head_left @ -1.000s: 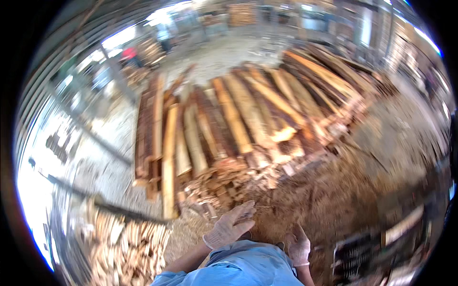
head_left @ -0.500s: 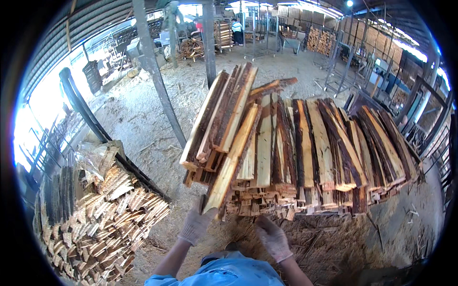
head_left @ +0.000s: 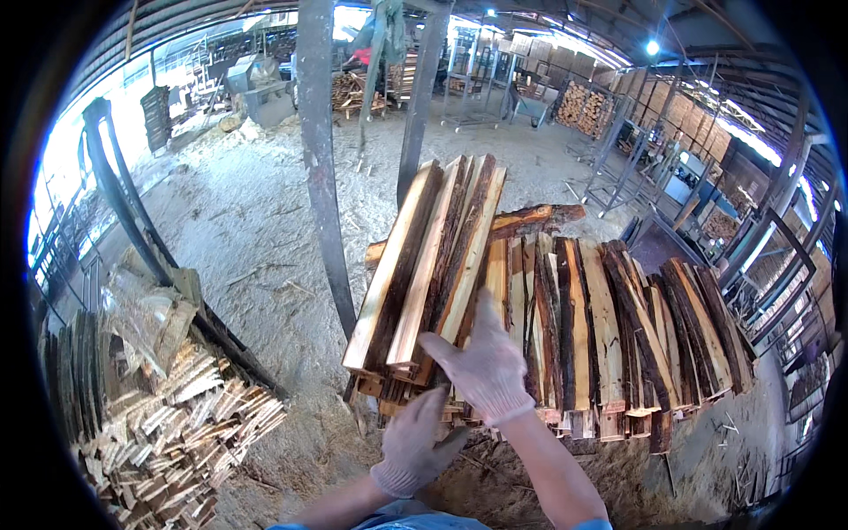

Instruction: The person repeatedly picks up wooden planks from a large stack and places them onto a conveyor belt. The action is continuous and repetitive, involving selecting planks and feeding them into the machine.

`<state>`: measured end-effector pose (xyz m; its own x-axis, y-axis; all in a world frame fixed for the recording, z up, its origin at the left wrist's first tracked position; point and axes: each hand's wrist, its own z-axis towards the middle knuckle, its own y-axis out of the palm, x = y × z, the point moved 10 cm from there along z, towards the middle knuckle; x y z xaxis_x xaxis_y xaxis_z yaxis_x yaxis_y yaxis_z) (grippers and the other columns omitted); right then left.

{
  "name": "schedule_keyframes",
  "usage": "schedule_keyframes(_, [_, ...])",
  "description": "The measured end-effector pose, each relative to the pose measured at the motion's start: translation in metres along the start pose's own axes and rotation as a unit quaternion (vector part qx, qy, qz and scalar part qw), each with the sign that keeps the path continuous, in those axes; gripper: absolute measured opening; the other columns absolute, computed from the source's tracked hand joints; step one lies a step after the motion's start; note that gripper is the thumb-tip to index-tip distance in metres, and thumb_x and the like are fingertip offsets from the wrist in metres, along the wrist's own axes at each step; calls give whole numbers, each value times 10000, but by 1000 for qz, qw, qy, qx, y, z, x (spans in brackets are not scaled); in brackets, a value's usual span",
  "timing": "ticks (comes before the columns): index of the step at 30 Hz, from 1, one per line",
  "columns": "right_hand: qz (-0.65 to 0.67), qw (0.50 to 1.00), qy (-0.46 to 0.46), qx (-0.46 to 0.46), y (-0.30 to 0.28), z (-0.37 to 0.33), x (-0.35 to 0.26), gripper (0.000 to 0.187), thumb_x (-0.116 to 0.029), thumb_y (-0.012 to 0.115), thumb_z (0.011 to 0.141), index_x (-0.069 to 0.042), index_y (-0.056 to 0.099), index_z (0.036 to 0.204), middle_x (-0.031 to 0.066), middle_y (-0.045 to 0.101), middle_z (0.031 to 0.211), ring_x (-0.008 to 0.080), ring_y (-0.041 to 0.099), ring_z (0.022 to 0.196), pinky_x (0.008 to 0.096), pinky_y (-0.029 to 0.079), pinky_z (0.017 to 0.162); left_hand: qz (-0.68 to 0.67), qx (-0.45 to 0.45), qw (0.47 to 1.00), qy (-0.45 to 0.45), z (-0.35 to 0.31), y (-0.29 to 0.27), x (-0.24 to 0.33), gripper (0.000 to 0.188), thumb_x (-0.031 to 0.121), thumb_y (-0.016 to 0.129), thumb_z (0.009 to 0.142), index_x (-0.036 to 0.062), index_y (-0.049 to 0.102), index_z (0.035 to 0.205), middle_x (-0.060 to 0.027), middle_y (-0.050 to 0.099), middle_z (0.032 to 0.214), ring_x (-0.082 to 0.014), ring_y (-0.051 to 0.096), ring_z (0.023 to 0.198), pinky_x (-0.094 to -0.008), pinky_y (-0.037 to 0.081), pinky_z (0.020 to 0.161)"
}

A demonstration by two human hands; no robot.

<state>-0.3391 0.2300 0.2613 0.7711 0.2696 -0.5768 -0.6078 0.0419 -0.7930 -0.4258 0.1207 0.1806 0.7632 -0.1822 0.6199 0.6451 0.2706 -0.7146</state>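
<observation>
My right hand (head_left: 488, 364), in a pale knitted glove, reaches over the front of the wood pile with fingers and thumb spread. It lies against or just above the boards; contact is hard to tell. My left hand (head_left: 417, 444), gloved likewise, is lower and nearer me, by the front ends of the left stack, thumb apart from the fingers and nothing in it. Several long bark-edged boards (head_left: 426, 291) form that raised, slanted stack. To its right, a broad row of rough slabs (head_left: 609, 322) lies side by side on the pile.
Short split offcuts (head_left: 190, 415) are heaped at the lower left beside a dark rail (head_left: 234, 340). A metal post (head_left: 322, 168) rises just behind the left stack, and a second post (head_left: 420, 110) stands near it. A bark-covered piece (head_left: 539, 216) lies crosswise behind the boards.
My left hand has let go of the board it gripped by its end and moved right. My right hand has moved up and forward over the boards. The view has shifted.
</observation>
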Motion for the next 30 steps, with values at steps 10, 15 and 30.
schedule_keyframes(10, [228,932,235,-154,101,99,27,1050,-464,757,884,199,182,1459,428,521,1361,426,571,1318,444,462,1099,267,192,939,102,56,-36,-33,777,403,779,803,56,474,1428,-150,573,1295,-339,532,1237,-542,394,1085])
schedule_keyframes(15, [147,958,162,-186,68,101,35,344,-358,671,962,-73,747,1140,195,723,980,315,720,957,423,526,989,277,147,940,134,62,-28,-2,685,393,758,833,76,524,1394,-137,563,1345,-325,508,1276,-512,388,1097])
schedule_keyframes(30, [626,750,199,-84,-17,-223,209,805,-216,873,744,92,537,1407,80,698,1219,181,642,1085,314,501,986,-727,-333,547,-247,8,200,52,742,620,525,1011,7,540,1428,-145,673,1309,-232,689,1126,-398,579,965])
